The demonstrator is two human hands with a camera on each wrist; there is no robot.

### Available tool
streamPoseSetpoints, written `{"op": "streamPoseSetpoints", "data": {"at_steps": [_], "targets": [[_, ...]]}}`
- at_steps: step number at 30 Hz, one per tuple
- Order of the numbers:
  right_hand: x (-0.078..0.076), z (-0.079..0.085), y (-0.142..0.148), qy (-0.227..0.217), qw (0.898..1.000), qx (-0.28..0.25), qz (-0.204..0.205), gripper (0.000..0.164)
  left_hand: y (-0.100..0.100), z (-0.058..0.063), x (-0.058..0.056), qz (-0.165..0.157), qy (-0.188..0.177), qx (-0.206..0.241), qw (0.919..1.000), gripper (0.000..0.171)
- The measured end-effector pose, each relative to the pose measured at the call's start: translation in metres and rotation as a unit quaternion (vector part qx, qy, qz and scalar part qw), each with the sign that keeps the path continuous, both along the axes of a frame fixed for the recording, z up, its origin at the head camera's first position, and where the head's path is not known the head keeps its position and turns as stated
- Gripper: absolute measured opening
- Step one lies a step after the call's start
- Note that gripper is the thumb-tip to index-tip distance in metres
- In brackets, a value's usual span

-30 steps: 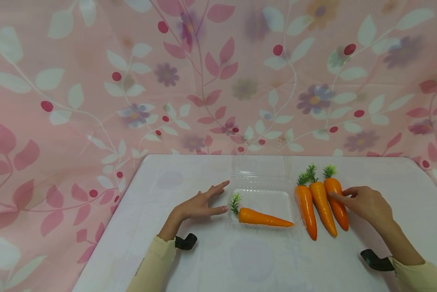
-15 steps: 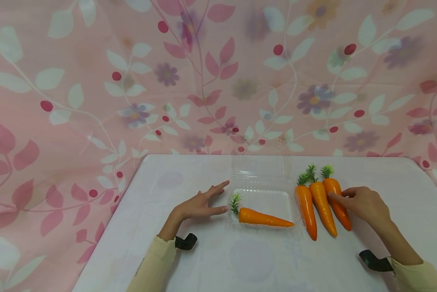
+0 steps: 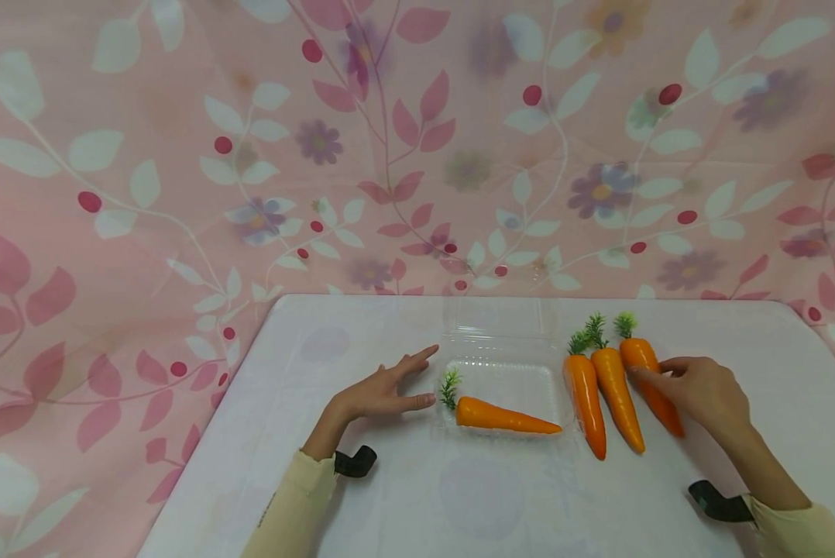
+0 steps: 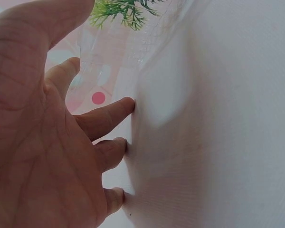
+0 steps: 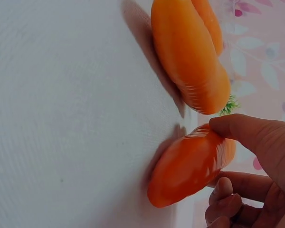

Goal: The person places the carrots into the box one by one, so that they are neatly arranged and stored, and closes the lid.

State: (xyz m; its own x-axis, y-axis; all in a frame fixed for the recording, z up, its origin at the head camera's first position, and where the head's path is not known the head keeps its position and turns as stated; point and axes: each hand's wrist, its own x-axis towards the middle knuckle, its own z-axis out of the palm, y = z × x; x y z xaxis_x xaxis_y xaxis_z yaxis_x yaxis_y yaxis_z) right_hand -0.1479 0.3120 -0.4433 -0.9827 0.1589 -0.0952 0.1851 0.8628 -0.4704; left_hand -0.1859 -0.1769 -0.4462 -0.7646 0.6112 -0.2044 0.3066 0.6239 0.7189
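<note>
My right hand (image 3: 709, 391) pinches the rightmost carrot (image 3: 641, 356) between thumb and fingers; its tip slants to the lower right. In the right wrist view that carrot (image 5: 187, 166) seems to lie on or just over the cloth. Left of it lie a middle carrot (image 3: 616, 395) and a left carrot (image 3: 586, 407), side by side. My left hand (image 3: 383, 394), fingers spread, is beside a clear plastic box (image 3: 515, 376) with its lid raised. Inside the box lies another carrot (image 3: 504, 417), its green top toward the left hand. In the left wrist view, the left fingertips (image 4: 129, 102) touch the tablecloth.
A white cloth covers the table (image 3: 362, 515). Behind it hangs a pink floral curtain (image 3: 417, 155). The box's hinged lid (image 3: 497, 316) reaches toward the table's back edge.
The rightmost carrot's tip has swung to the right, away from the middle carrot, within my right hand's pinch. My left hand and the box have stayed put.
</note>
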Motion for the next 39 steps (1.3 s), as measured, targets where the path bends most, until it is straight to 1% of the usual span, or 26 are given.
{"op": "streamPoseSetpoints", "data": {"at_steps": [6, 14, 19, 23, 28, 39], "targets": [[0.000, 0.000, 0.000, 0.009, 1.000, -0.002, 0.000, 0.083, 0.000, 0.000, 0.000, 0.001, 0.001, -0.001, 1.0000, 0.084], [-0.001, 0.006, 0.000, 0.003, 1.000, -0.004, 0.006, 0.081, 0.000, 0.000, -0.001, 0.000, 0.001, 0.001, 1.0000, 0.085], [0.001, 0.010, -0.002, 0.014, 1.000, -0.008, 0.001, 0.080, 0.000, 0.000, -0.001, 0.002, -0.002, 0.001, 1.0000, 0.085], [0.002, 0.014, -0.005, 0.025, 1.000, -0.013, 0.000, 0.081, 0.000, -0.001, -0.001, 0.003, -0.001, 0.001, 1.0000, 0.084], [0.004, 0.020, -0.008, 0.040, 0.999, -0.021, 0.004, 0.077, 0.000, -0.001, 0.000, 0.002, -0.002, 0.005, 1.0000, 0.085], [0.009, 0.032, -0.014, 0.050, 0.998, -0.027, 0.006, 0.079, 0.000, 0.000, 0.000, 0.003, -0.006, 0.009, 0.9999, 0.085]]}}
